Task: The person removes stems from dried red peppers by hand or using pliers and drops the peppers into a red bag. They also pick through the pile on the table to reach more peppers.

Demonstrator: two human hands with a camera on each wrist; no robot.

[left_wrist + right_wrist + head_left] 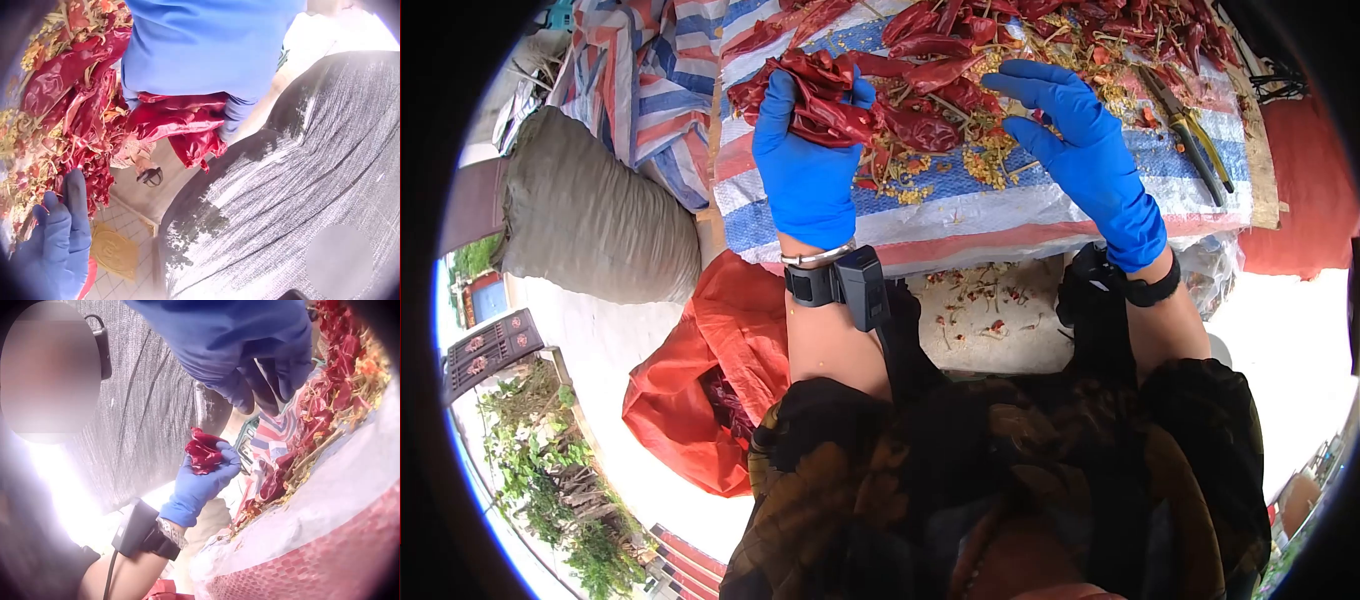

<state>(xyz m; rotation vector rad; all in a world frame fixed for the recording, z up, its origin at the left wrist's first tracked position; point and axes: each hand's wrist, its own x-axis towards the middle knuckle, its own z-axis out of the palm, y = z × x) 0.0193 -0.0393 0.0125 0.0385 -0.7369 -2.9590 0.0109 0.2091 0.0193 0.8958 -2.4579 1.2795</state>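
Note:
My blue-gloved left hand (808, 190) holds a bunch of dried red chili peppers (825, 110) above the near left part of the table. In the left wrist view the same peppers (181, 128) stick out below the glove between thumb and fingers. My gloved right hand (1090, 150) hovers over the near side of the pile, its fingers extended and slightly bent, the thumb apart from them. In the right wrist view no pepper shows between the right fingers (265, 387). Loose chili peppers (920, 130) and yellow seeds (990, 165) lie between the hands.
A striped plastic sheet (960, 215) covers the table. Scissors (1185, 130) with black and yellow handles lie at the right. More peppers (1090, 25) heap at the back. A red bag (740, 310) stands below at the left, near a stuffed grey sack (590, 215).

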